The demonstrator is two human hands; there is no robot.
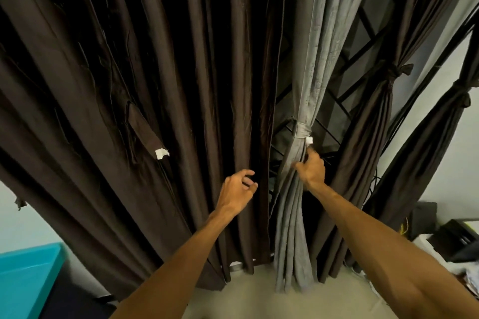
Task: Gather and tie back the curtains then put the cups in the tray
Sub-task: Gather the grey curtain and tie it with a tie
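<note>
Now right grip (312, 169) clasps grey curtain (291, 228); left grip (239, 188) loosely curled, empty.

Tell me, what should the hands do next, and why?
Probably the left hand should grab the loose brown curtain by its edge and gather it: the grey curtain, held by the right hand, is already tied, while the brown one's tie strap dangles.

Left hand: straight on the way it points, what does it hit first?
Likely the untied brown curtain, near its right edge; the left hand hangs empty in front of it. Depth unclear.
</note>
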